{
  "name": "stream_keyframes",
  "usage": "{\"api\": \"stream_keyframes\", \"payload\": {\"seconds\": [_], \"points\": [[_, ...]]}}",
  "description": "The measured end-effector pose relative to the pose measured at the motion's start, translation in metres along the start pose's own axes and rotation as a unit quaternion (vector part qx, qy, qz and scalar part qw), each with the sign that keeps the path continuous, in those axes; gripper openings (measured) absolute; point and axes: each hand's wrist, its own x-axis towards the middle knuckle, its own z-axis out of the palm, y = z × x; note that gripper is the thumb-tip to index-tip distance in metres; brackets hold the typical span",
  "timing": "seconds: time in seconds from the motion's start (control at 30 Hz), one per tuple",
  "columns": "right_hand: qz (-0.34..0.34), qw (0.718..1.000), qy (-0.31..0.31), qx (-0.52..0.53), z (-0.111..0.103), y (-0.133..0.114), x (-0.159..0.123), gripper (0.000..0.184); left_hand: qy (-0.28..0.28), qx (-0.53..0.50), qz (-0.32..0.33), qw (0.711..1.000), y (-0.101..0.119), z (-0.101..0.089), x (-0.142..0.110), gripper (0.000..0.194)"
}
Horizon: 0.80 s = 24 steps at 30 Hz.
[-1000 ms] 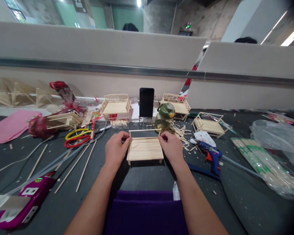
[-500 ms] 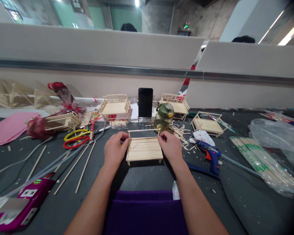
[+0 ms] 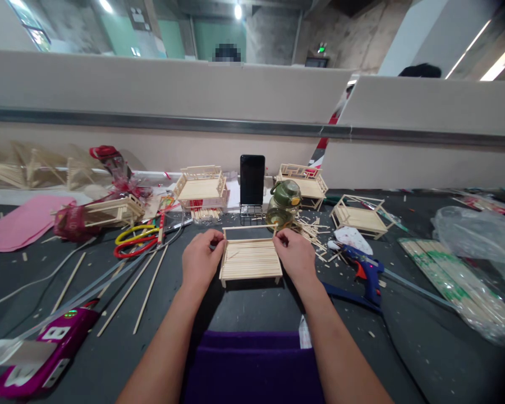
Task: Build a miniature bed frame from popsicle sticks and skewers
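On the dark counter, the slatted stick model stands between the person's two hands. The left hand pinches its rear left corner, the right hand its rear right corner, and a thin top rail spans the back between them. To do this well, I'd keep both pinches light and even, hold the feet flat, and sight the rail against the slats so the two run parallel; squeezing inward could bow the uprights. A short stick lies slantwise over the slats; whether it is fixed I cannot tell.

Well to the model's right lies a wrapped packet of sticks; well to its left, nearer the person, a purple power strip. Right of the model, a blue glue gun points its nozzle this way, possibly hot, so the right hand should steer wide. The green bottle, close behind the model's right rear corner, likely crowds that side most. A phone stands behind the model, and offcuts lie strewn behind and right of it, where one could catch under a foot.
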Motion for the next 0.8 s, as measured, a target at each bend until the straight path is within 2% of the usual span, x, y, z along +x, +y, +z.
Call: {"api": "stream_keyframes", "payload": {"seconds": [0.33,0.8], "points": [[-0.011,1.000,0.005,-0.016,0.0022,0.0016,-0.0003,0.017,0.004,0.020,0.004,1.000,0.0016,-0.0005,0.0009,0.012],[0.012,1.000,-0.013,0.001,-0.0017,-0.0006,0.0003,0.016,0.002,0.015,-0.005,1.000,0.0012,0.0015,0.0006,0.015]]}}
